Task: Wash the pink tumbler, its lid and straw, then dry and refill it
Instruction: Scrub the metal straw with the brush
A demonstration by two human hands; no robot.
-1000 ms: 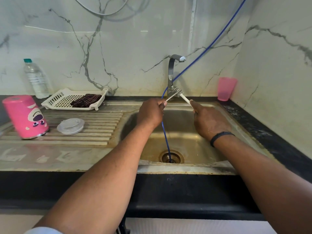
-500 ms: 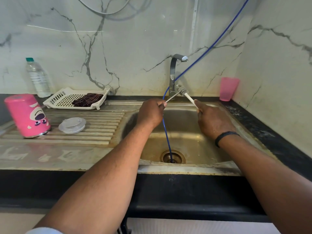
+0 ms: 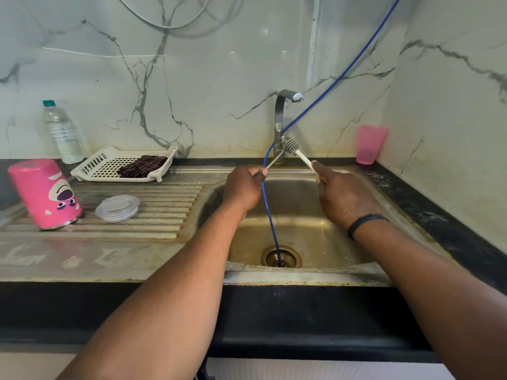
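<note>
The pink tumbler (image 3: 45, 193) with a cartoon face stands upside down and tilted on the draining board at the left. Its clear lid (image 3: 118, 207) lies flat just right of it. Over the sink, my left hand (image 3: 242, 187) pinches a thin metal straw (image 3: 274, 160) that points up towards the tap. My right hand (image 3: 343, 196) grips the white handle of a small bristle brush (image 3: 293, 146), whose head meets the straw's far end beside the tap stem.
A steel tap (image 3: 281, 116) rises behind the sink (image 3: 301, 231). A blue hose (image 3: 270, 215) runs from the upper right down into the drain. At the back stand a white basket (image 3: 109, 163) holding a dark cloth, a water bottle (image 3: 61, 133) and a pink cup (image 3: 370, 144).
Both hands have shifted slightly right and away, carrying the straw and brush closer to the tap stem. The tumbler and lid have stayed put.
</note>
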